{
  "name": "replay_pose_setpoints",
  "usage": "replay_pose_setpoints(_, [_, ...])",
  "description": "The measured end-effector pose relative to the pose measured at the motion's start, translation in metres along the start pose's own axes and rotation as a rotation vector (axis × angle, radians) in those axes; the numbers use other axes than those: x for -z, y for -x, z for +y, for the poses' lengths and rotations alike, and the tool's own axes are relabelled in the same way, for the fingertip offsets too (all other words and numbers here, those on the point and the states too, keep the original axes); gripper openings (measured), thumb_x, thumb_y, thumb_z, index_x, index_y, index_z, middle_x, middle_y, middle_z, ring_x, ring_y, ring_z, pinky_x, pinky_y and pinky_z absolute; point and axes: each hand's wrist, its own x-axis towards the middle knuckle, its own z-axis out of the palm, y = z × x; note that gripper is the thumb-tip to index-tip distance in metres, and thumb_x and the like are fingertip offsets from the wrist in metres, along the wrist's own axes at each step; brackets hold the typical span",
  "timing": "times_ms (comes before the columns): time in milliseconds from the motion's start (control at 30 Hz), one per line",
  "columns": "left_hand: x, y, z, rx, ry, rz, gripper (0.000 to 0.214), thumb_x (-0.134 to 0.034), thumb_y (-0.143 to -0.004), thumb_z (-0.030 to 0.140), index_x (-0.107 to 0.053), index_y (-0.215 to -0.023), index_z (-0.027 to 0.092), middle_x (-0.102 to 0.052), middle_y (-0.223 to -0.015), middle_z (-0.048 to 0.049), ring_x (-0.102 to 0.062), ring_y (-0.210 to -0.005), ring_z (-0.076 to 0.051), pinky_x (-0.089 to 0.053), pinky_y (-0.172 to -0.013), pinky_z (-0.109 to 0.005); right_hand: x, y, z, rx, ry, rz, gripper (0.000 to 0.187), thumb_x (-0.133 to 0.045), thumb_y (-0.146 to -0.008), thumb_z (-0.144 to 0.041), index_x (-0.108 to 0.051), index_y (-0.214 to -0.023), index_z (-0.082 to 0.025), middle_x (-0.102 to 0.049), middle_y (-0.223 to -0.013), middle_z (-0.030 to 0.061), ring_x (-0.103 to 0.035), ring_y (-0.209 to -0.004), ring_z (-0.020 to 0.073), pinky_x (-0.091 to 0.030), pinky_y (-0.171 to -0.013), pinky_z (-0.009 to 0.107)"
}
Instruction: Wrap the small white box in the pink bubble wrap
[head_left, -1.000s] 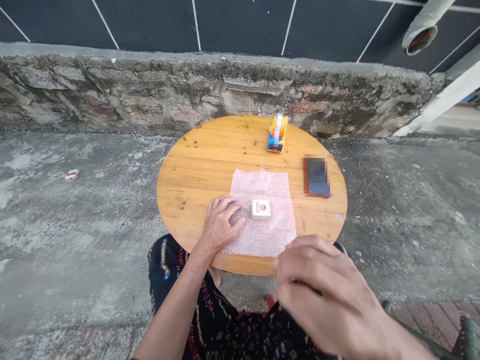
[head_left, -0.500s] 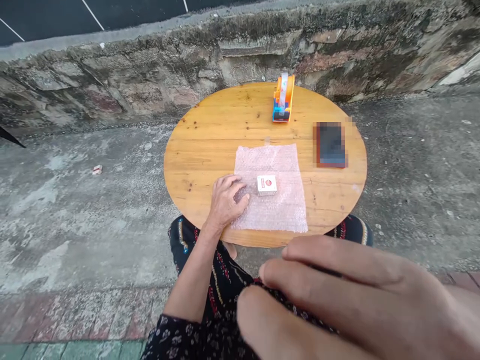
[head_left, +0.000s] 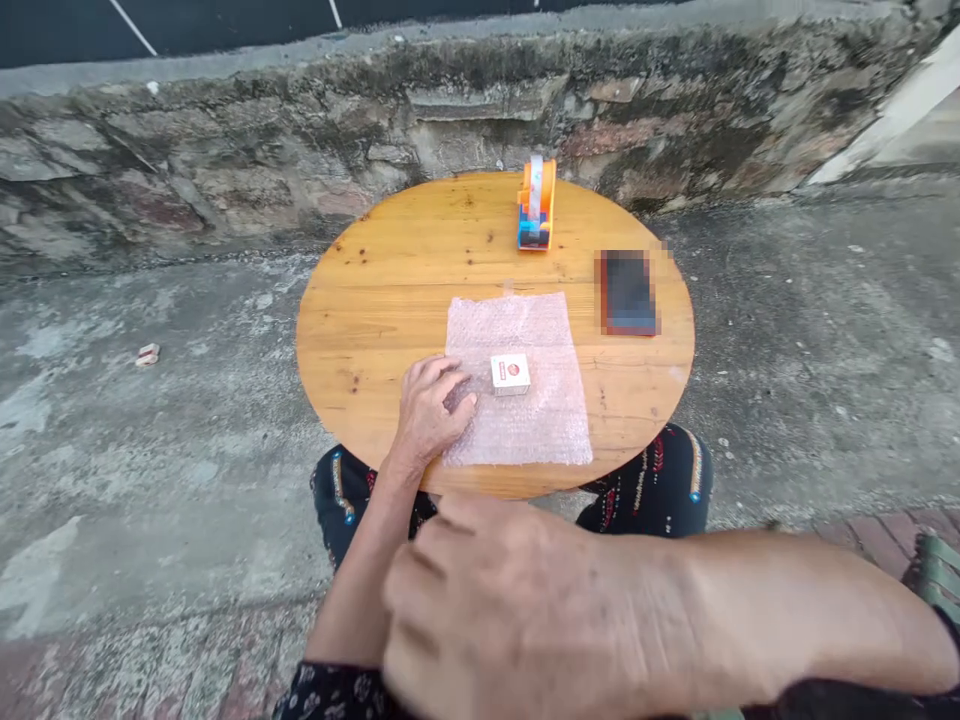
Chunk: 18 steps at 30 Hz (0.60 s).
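A sheet of pink bubble wrap (head_left: 544, 425) is spread on a round wooden table (head_left: 375, 300). A small white box with a red mark (head_left: 510, 373) sits on the wrap, near its middle. My left hand (head_left: 427, 410) lies flat on the wrap's left edge, fingers apart, fingertips just left of the box and not touching it. My right hand (head_left: 510, 610) is raised close to the camera, away from the table, showing its back. Its fingers point left, smeared by motion, and I cannot see whether they hold anything.
An orange and blue tape dispenser (head_left: 535, 205) stands at the table's far edge. A dark phone (head_left: 627, 292) lies to the right of the wrap. A rough stone wall (head_left: 300, 150) runs behind the table. Concrete ground surrounds it, with a scrap of litter (head_left: 146, 353) on the left.
My right hand has swung up near the camera and crossed from the right to the lower middle. The view tilted down. My left hand has stayed on the wrap.
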Motion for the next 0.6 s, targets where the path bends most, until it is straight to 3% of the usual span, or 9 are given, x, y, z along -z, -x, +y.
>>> replay_pose_setpoints(67, [0.001, 0.000, 0.001, -0.014, 0.014, 0.013, 0.023, -0.061, -0.080, 0.028, -0.069, -0.100, 0.022, -0.062, -0.120, -0.0072, -0.052, -0.118, -0.027, -0.040, -0.104, -0.046, 0.001, 0.009, 0.014, 0.016, 0.059, -0.079, 0.014, -0.056, -0.088, -0.015, -0.063, -0.077, -0.020, -0.066, -0.077, 0.0031, -0.054, -0.067, 0.0158, -0.046, -0.065, 0.032])
replay_pose_setpoints(133, [0.002, 0.000, 0.002, -0.036, 0.021, 0.018, 0.022, -0.060, -0.081, 0.028, -0.068, -0.101, 0.022, -0.061, -0.122, -0.0070, -0.051, -0.120, -0.026, -0.040, -0.105, -0.046, -0.003, 0.028, 0.040, -0.124, 0.083, -0.138, 0.013, -0.055, -0.086, -0.009, -0.063, -0.082, -0.018, -0.066, -0.078, 0.0039, -0.057, -0.070, 0.0167, -0.047, -0.067, 0.033])
replay_pose_setpoints(233, [0.004, 0.000, 0.003, -0.077, 0.027, 0.009, 0.022, -0.060, -0.082, 0.027, -0.068, -0.102, 0.022, -0.062, -0.123, -0.0064, -0.050, -0.122, -0.026, -0.039, -0.107, -0.046, -0.014, 0.057, 0.086, -0.387, 0.119, -0.024, 0.021, -0.049, -0.087, -0.008, -0.064, -0.098, -0.018, -0.068, -0.092, 0.0077, -0.062, -0.083, 0.0206, -0.050, -0.074, 0.036])
replay_pose_setpoints(333, [0.004, -0.001, 0.003, -0.109, 0.023, -0.012, 0.022, -0.061, -0.081, 0.027, -0.068, -0.102, 0.022, -0.063, -0.122, -0.0056, -0.050, -0.123, -0.026, -0.038, -0.107, -0.046, -0.025, 0.068, 0.120, -0.502, 0.125, 0.082, 0.038, -0.056, -0.085, -0.016, -0.057, -0.122, -0.018, -0.061, -0.120, 0.0129, -0.058, -0.110, 0.0282, -0.049, -0.091, 0.045])
replay_pose_setpoints(467, [0.002, -0.002, 0.001, -0.123, 0.013, -0.022, 0.024, -0.063, -0.080, 0.029, -0.068, -0.102, 0.022, -0.063, -0.120, -0.0062, -0.050, -0.121, -0.026, -0.038, -0.106, -0.046, -0.040, 0.060, 0.139, -0.540, 0.135, 0.040, 0.058, -0.062, -0.081, -0.023, -0.045, -0.137, -0.020, -0.053, -0.135, 0.0133, -0.052, -0.120, 0.0323, -0.045, -0.096, 0.050])
replay_pose_setpoints(600, [0.001, -0.002, 0.001, -0.109, 0.008, -0.039, 0.025, -0.063, -0.081, 0.030, -0.068, -0.103, 0.022, -0.063, -0.121, -0.0064, -0.050, -0.120, -0.026, -0.038, -0.105, -0.047, -0.050, 0.054, 0.144, -0.584, 0.165, -0.009, 0.053, -0.060, -0.083, -0.021, -0.047, -0.134, -0.019, -0.063, -0.123, 0.0124, -0.058, -0.109, 0.0313, -0.044, -0.091, 0.048])
